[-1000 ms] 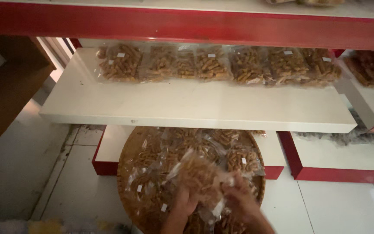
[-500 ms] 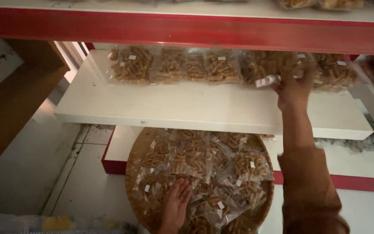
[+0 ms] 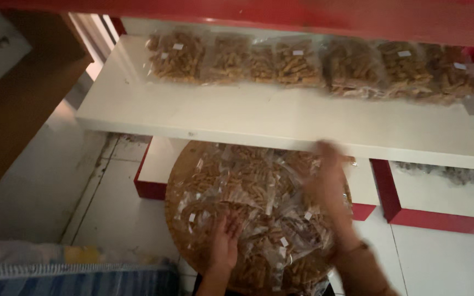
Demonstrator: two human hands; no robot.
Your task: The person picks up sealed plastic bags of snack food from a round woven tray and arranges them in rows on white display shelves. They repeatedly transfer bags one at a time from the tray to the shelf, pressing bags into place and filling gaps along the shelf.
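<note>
Wood fills the far left side, a brown wooden panel (image 3: 12,115) that leans by the pale tiled floor (image 3: 111,203). At the bottom left lies a striped blue cloth (image 3: 72,271).

Next comes the long white shelf (image 3: 281,118). On its back part sit clear snack bags (image 3: 297,66) in one row. I count about six of them, each full of brown sticks and each with a small white sticker. A red board (image 3: 314,16) runs across the top above them.

Below the shelf sits one round woven tray (image 3: 179,181) on the floor. It is heaped with more snack packets (image 3: 248,186), too many and too mixed up to count.

The left hand (image 3: 225,241) lies flat on the heap near the bottom of the tray. Its fingers (image 3: 231,225) are spread out and loose, pressing on a packet but not wrapped around it.

The right hand (image 3: 330,181) is over the right side of the tray, just under the shelf edge. It is very blurry, so I cannot tell if its fingers are closed on a packet or let go. A brown sleeve (image 3: 363,268) covers the arm.

Farther right, two low white steps with red sides (image 3: 440,216) stand on the floor. The room is dim.
</note>
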